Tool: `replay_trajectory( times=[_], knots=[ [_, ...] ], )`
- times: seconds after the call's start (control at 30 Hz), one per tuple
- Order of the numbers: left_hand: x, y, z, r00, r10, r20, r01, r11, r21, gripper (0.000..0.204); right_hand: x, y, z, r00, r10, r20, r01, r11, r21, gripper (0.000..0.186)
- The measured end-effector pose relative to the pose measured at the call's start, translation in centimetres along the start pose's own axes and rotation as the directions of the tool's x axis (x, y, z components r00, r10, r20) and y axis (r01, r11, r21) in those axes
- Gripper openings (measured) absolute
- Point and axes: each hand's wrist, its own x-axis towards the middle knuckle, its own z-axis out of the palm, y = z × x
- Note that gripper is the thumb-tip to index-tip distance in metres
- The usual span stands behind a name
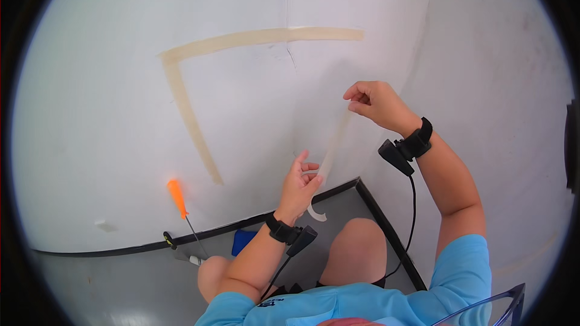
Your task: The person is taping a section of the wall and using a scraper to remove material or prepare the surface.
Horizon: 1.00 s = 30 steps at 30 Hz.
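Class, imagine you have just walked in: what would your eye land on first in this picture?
Probably the bright orange handle of a thin-shafted tool, vivid against the white wall at lower left. Next comes the tan tape, forming a bent corner shape on the wall, left of and above the hands. Right of centre, a pale tape strip stretches between the left hand and the raised right hand.

Left grip and right grip hold a tape strip
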Motion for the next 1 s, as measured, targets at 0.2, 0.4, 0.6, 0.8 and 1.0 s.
replay_trajectory(
  times=[0.2, 0.4, 0.6, 0.8, 1.0],
  knots=[
    [-0.4, -1.3, -1.9, 0.998, -0.036, 0.049, 0.029, 0.990, 0.135, 0.021, -0.6, -0.1, 1.2, 0.988, -0.064, -0.139, 0.056, 0.997, -0.062, 0.007],
    [-1.5, -3.5, -2.4, 0.975, -0.198, 0.098, 0.184, 0.974, 0.135, 0.006, 0.1, 0.6, -0.4, 0.961, -0.043, -0.271, 0.046, 0.999, 0.002, 0.005],
    [-1.1, -6.2, -2.7, 0.947, -0.309, 0.087, 0.298, 0.947, 0.118, 0.009, 0.0, 2.4, -0.9, 0.919, -0.154, -0.363, 0.133, 0.988, -0.083, 0.009],
    [-1.0, -7.1, 0.3, 0.936, -0.339, 0.092, 0.342, 0.940, -0.015, 0.011, -1.5, 4.0, 0.4, 0.730, -0.286, -0.621, 0.278, 0.954, -0.112, 0.010],
    [-0.8, -7.3, 3.5, 0.944, -0.316, 0.090, 0.318, 0.948, -0.014, 0.013, -2.2, 3.0, -0.1, 0.580, -0.179, -0.795, 0.340, 0.940, 0.036, 0.009]
  ],
)
